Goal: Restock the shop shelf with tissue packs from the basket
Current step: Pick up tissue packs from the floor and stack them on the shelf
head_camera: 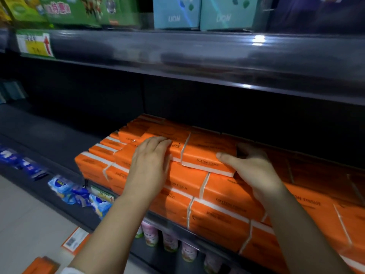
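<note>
Thumb on top, fingers curled behind, the right hand [254,171] grips the uppermost orange plastic-wrapped tissue pack [205,155]; the left hand [150,165] lies flat, fingers straight, on neighbouring packs [138,133].

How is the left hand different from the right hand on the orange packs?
The left hand lies flat, fingers straight, on the orange packs; the right hand curls round the end of the top pack, with its thumb lying on top. The left hand comes from above; the right hand holds from the side. Both touch orange packs.
</note>
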Demonstrator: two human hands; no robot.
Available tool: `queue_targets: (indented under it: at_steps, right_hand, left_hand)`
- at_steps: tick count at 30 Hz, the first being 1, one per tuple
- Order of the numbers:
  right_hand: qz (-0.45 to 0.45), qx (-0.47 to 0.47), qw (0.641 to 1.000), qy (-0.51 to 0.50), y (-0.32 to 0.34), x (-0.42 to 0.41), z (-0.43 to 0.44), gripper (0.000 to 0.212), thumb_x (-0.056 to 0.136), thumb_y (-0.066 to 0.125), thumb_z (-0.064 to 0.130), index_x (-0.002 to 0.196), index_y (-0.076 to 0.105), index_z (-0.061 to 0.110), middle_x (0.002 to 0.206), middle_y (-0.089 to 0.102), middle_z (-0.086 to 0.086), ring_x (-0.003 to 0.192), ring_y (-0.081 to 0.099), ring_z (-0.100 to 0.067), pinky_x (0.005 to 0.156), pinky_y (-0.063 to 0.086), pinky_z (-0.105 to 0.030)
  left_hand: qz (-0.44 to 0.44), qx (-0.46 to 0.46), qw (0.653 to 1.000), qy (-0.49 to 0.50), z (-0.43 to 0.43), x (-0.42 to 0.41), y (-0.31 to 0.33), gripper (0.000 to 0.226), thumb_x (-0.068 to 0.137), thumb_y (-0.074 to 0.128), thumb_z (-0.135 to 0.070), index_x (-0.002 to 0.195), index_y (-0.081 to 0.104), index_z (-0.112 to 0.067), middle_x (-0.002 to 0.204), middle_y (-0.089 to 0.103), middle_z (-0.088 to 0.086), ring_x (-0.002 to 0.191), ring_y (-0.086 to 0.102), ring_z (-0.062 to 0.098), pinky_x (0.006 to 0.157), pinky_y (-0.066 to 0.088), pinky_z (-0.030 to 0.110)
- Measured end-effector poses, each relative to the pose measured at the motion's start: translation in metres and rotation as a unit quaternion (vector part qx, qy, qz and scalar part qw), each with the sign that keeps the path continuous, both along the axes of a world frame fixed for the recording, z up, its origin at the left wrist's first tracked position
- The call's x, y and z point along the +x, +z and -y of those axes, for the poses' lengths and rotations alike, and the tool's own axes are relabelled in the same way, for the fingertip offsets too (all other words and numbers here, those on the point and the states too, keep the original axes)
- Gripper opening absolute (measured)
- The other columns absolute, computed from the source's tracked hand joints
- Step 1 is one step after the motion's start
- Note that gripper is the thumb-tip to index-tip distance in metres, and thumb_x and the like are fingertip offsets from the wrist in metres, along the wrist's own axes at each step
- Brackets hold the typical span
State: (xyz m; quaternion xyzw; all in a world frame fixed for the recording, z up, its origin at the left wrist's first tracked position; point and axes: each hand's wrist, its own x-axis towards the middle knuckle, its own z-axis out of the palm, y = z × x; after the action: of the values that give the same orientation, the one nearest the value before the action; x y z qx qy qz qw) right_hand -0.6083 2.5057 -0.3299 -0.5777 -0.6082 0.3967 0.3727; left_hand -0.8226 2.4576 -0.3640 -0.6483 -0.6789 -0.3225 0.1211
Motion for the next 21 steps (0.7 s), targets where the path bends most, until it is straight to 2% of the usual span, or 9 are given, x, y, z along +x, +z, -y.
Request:
queue_targets:
  at_steps: [3, 6, 9, 12, 16, 21]
  right_hand:
    - [0.001, 0.016, 1.0, -0.001, 0.0, -0.001, 0.0, 0.082, 0.067, 0.079, 0.045, 0.138, 0.043, 0.026, 0.134, 0.054, -0.003, 0.117, 0.055, -0.023, 0.099, 0.046, -0.038]
    - [0.025, 0.052, 0.998, 0.033, 0.003, -0.001, 0.003, 0.097, 0.067, 0.08, 0.042, 0.144, 0.021, 0.044, 0.153, 0.026, 0.003, 0.137, 0.032, -0.021, 0.109, 0.036, -0.041]
    - [0.087, 0.078, 0.989, 0.091, 0.006, -0.002, 0.004, 0.11, 0.057, 0.085, 0.044, 0.144, 0.018, 0.048, 0.156, 0.012, 0.008, 0.144, 0.014, -0.018, 0.115, 0.025, -0.04]
    - [0.12, 0.072, 0.985, 0.1, 0.003, -0.003, 0.0, 0.118, 0.053, 0.088, 0.038, 0.146, 0.015, 0.042, 0.155, 0.02, 0.003, 0.142, 0.019, -0.02, 0.113, 0.029, -0.038]
    - [0.135, 0.088, 0.984, 0.075, -0.002, -0.004, -0.004, 0.114, 0.056, 0.087, 0.035, 0.148, 0.019, 0.03, 0.15, 0.031, -0.002, 0.137, 0.03, -0.021, 0.109, 0.034, -0.035]
    - [0.167, 0.128, 0.976, 0.064, -0.002, -0.006, -0.002, 0.111, 0.057, 0.087, 0.033, 0.148, 0.025, 0.023, 0.15, 0.03, -0.003, 0.138, 0.027, -0.02, 0.108, 0.029, -0.03]
  left_hand:
    - [0.006, -0.006, 1.0, -0.001, 0.001, 0.0, 0.001, 0.035, 0.087, 0.062, -0.016, 0.122, 0.059, -0.01, 0.122, 0.059, 0.007, 0.115, 0.051, 0.027, 0.101, 0.04, 0.041]
    - [-0.001, -0.015, 1.0, -0.016, 0.003, -0.005, 0.001, 0.037, 0.088, 0.063, -0.017, 0.124, 0.058, -0.011, 0.124, 0.057, 0.005, 0.117, 0.049, 0.025, 0.104, 0.034, 0.034]
    - [0.002, -0.039, 0.999, -0.028, 0.005, -0.009, 0.003, 0.043, 0.088, 0.063, -0.023, 0.128, 0.055, -0.013, 0.129, 0.054, 0.003, 0.124, 0.045, 0.022, 0.106, 0.026, 0.027]
    - [0.013, -0.049, 0.998, -0.034, 0.007, -0.01, 0.005, 0.046, 0.088, 0.062, -0.027, 0.131, 0.052, -0.014, 0.133, 0.051, 0.002, 0.127, 0.041, 0.02, 0.106, 0.022, 0.024]
    - [0.017, -0.052, 0.998, -0.04, 0.008, -0.011, 0.006, 0.046, 0.089, 0.062, -0.026, 0.132, 0.052, -0.015, 0.135, 0.05, 0.002, 0.129, 0.039, 0.019, 0.107, 0.02, 0.023]
    - [0.026, -0.054, 0.997, -0.05, 0.007, -0.013, 0.007, 0.047, 0.089, 0.061, -0.027, 0.133, 0.05, -0.016, 0.136, 0.048, -0.001, 0.129, 0.036, 0.016, 0.108, 0.018, 0.02]
